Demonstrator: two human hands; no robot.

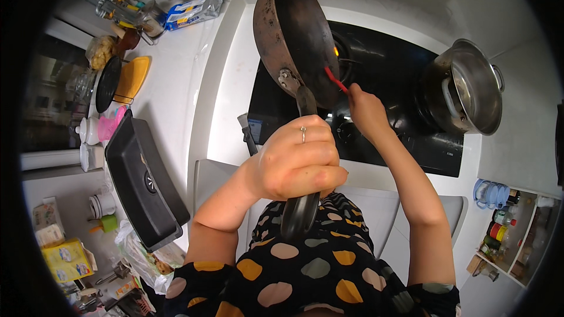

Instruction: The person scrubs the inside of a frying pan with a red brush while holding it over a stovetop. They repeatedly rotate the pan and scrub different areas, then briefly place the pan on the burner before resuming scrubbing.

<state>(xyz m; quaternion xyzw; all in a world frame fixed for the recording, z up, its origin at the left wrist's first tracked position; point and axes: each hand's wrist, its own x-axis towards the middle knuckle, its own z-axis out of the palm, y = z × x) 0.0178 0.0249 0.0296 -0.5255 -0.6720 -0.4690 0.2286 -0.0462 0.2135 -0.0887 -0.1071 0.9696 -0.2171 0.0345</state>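
Observation:
My left hand (302, 158), with a ring on one finger, is closed round the long dark handle of a frying pan (269, 31). The pan is tilted steeply on its side above the left part of a black glass cooktop (396, 154). In my right hand (365, 110) is a slim red utensil (337, 80), its far end at the pan's lower right rim. Whether it touches the pan I cannot tell. An orange glow shows on the cooktop behind the pan's rim. A large steel pot (478, 88) with side handles stands on the cooktop's right side.
Left of the cooktop lies a dark-handled scraper or brush (248, 134). A black sink (150, 185) is at the left, near a black round lid or pan (109, 83), yellow board (133, 77) and blue packet (191, 11). Bottles (500, 231) fill a shelf at right.

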